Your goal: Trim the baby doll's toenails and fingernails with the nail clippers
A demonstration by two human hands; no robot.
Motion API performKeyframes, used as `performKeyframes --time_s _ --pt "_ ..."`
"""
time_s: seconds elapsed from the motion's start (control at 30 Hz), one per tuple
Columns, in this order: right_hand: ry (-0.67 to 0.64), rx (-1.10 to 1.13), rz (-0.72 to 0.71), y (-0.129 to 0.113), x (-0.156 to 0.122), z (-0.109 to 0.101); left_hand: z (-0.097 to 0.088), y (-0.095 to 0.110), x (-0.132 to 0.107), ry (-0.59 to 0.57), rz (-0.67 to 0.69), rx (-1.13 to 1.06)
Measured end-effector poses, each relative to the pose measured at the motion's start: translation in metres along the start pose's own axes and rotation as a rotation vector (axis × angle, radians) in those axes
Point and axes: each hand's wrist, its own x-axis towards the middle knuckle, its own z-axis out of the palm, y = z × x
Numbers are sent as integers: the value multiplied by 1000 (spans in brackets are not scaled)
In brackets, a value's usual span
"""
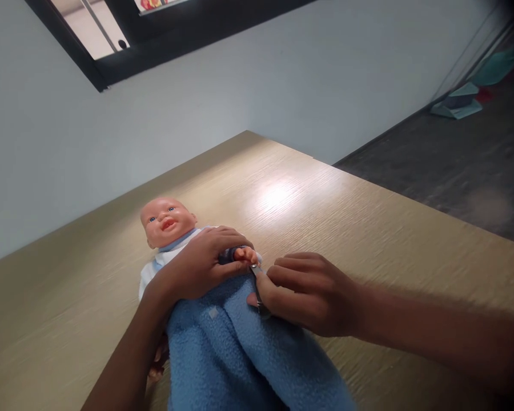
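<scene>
A baby doll [167, 222] lies on its back, dressed in a white top with a blue collar and fuzzy blue trousers [223, 354]. My left hand [209, 257] rests across its chest, with thumb and fingers closed around the doll's arm near the wrist. The doll's small hand [244, 254] pokes out from between them. Between the thumb and fingers of my right hand [308, 291] is a metal nail clipper [258, 288], its tip at the doll's fingers. Whether the tip touches them I cannot tell. The doll's other hand [156, 368] lies beside my left forearm.
The doll lies on a light wooden table [360, 228] with a bright light reflection. A pale wall [223, 97] stands behind the table, with a dark-framed window [167, 54]. Dark floor [432, 154] shows at the right, with teal items [458, 105] along the wall.
</scene>
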Motion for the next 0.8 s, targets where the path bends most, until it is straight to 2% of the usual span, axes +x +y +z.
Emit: performKeyframes --time_s 0.13,0.27,0.47,0.8 --pt "-5 60 31 0 -1 2 0 0 -1 -14 -2 -27" --pt "70 146 84 1 -4 3 -2 0 -1 -22 -42 -47" --pt "191 131 94 2 -3 3 -3 0 -3 -7 -34 -82" --pt "101 139 106 2 -3 5 -2 -3 -5 19 -21 -112"
